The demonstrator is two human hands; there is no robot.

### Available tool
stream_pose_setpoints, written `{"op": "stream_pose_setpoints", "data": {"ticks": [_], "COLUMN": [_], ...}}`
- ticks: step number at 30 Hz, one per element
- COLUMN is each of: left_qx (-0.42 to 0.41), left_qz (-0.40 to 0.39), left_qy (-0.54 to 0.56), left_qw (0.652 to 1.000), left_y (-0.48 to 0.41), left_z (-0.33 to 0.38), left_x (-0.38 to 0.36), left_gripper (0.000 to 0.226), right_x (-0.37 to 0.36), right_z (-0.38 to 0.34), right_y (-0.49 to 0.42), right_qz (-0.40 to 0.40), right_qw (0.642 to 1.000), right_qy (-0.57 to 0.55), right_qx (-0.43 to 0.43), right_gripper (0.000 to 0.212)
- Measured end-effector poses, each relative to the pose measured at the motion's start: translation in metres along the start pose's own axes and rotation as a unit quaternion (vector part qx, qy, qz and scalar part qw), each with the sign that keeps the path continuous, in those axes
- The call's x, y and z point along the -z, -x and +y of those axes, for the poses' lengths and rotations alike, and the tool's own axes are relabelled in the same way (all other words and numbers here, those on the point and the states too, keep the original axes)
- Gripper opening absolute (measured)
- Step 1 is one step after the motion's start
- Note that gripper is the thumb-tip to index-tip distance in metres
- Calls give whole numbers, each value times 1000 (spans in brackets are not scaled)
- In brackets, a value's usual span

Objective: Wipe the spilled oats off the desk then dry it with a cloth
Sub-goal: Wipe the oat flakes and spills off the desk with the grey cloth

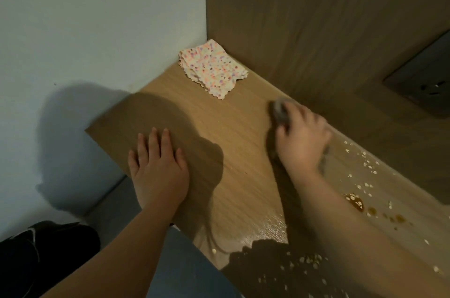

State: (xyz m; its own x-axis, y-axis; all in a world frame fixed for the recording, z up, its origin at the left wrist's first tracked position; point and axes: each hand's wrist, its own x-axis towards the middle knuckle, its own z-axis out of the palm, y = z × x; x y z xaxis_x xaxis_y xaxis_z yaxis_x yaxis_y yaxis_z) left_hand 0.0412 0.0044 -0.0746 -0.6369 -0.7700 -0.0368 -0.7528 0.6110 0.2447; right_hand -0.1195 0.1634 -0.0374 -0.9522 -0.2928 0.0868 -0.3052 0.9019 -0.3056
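Note:
My right hand [302, 138] grips a grey sponge or rag [280, 110] against the wooden desk [231, 132] near the back panel; hand and rag are blurred. Pale oat flakes [365, 166] lie scattered on the desk to the right of that hand, with brown sticky spots [355, 201] and more flakes near the front edge. A folded speckled cloth [211, 70] lies in the far left corner of the desk. My left hand [158, 171] rests flat on the desk's left part, fingers straight, holding nothing.
A white wall [97, 29] bounds the desk on the left and a wooden panel [316, 29] stands behind it. A dark socket plate [423, 81] sits on the panel at right. The desk's sheen near the front looks wet. A dark shoe [48, 249] is on the floor.

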Motion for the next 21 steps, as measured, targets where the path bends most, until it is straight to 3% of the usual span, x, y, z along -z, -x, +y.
{"op": "stream_pose_setpoints", "data": {"ticks": [2,3,8,12,14,16,19,21], "left_qx": [3,5,3,1,-2,-7,-13,-15], "left_qz": [-1,-2,3,0,-3,-3,-6,-3], "left_qy": [1,-1,4,6,5,7,12,15], "left_qw": [1000,1000,1000,1000,1000,1000,1000,1000], "left_y": [0,1,0,1,1,0,1,1], "left_z": [-1,-1,-2,0,0,-1,-2,-3], "left_x": [0,0,0,1,2,3,3,3], "left_gripper": [54,54,54,54,54,53,53,53], "right_x": [-12,-15,5,3,-2,-8,-13,-8], "right_z": [-26,-29,50,35,1,-25,-21,-3], "right_y": [-15,-23,-4,4,2,18,71,85], "right_qz": [-39,-62,-22,-24,-50,-95,-102,-55], "right_qw": [993,991,995,983,994,994,957,951], "right_qy": [28,38,56,36,19,13,-22,-102], "right_qx": [111,114,-85,-179,-91,55,269,287], "right_gripper": [44,44,44,43,42,38,31,29]}}
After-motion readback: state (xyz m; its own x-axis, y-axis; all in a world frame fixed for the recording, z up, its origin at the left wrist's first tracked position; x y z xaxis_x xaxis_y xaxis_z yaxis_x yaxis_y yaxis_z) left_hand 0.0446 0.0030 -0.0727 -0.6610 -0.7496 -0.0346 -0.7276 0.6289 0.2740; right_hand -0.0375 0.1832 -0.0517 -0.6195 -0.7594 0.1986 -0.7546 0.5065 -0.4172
